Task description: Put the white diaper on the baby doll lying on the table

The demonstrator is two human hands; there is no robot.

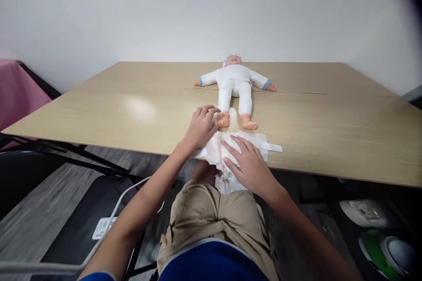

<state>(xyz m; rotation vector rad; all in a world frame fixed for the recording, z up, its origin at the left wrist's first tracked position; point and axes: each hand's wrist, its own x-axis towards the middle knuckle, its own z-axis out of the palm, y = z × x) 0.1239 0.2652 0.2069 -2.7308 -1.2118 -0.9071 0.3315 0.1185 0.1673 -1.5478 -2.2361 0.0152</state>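
Note:
A baby doll (235,72) in a white suit with blue cuffs and a cap lies on its back on the table, arms spread and feet toward me. In front of its feet an unfolded white diaper (260,140) lies at the table's front edge, its lower part hanging over. One of the diaper's side tabs (273,147) sticks out to the right. My right hand (249,164) rests on the diaper, fingers spread. My left hand (202,126) hovers beside the doll's left-side foot (223,119), fingers loosely bent; whether it touches the foot I cannot tell.
The wooden table (148,114) stands against a white wall (165,13). To the left are a black chair (79,215) with a white cable (123,195) and a pink cloth (20,92). A green and white object (379,250) sits low at the right.

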